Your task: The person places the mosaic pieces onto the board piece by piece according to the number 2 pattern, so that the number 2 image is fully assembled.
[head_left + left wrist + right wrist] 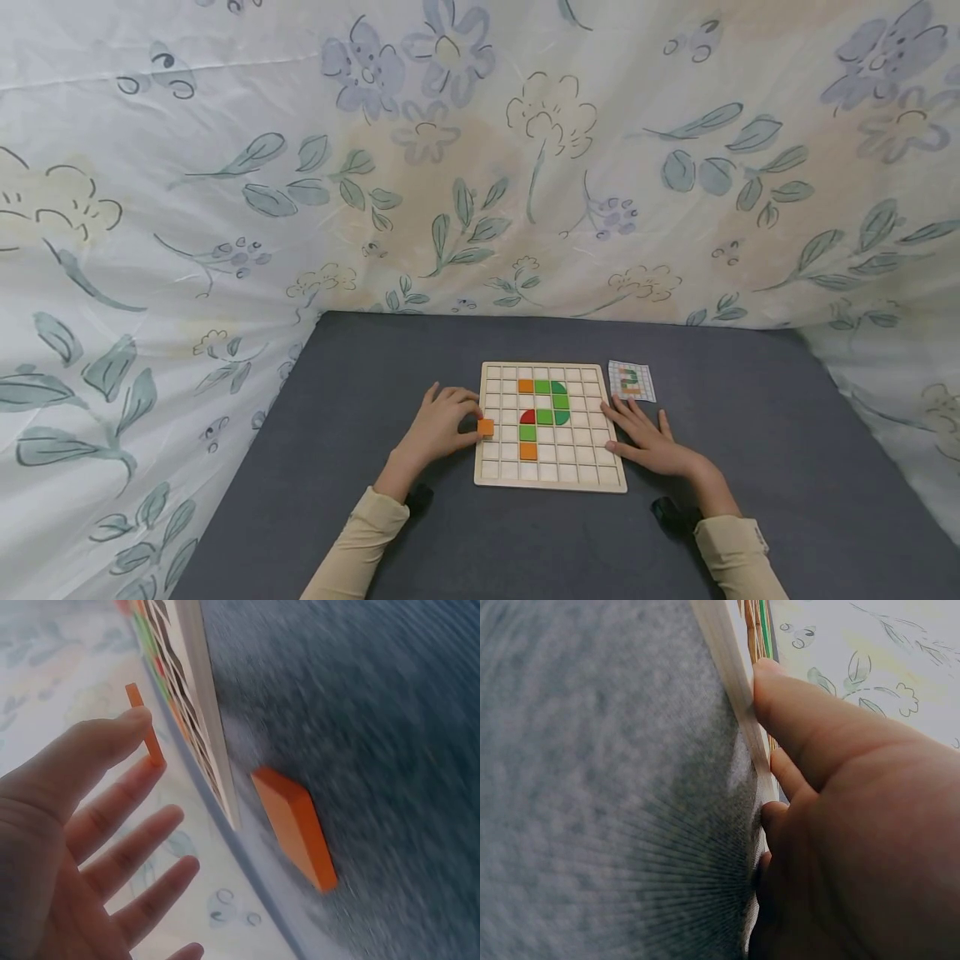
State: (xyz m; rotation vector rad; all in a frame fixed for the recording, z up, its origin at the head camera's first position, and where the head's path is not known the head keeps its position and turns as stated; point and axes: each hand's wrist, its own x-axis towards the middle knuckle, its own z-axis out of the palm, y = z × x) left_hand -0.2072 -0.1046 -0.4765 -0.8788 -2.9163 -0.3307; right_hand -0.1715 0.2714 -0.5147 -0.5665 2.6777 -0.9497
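Observation:
My left hand pinches a thin orange square tile by its edges between thumb and index finger, above the left edge of a wooden grid board. In the left wrist view the other fingers stand spread apart behind this tile. A second orange tile lies on the dark cloth beside the board there. On the board sit orange, green and red pieces, among them a red quarter-round and a green square. My right hand has its fingers spread, with fingertips touching the board's right edge.
A small pattern card lies by the board's upper right corner. Dark grey cloth covers the table. A flower-print curtain hangs behind it and on both sides. Black devices sit at both wrists.

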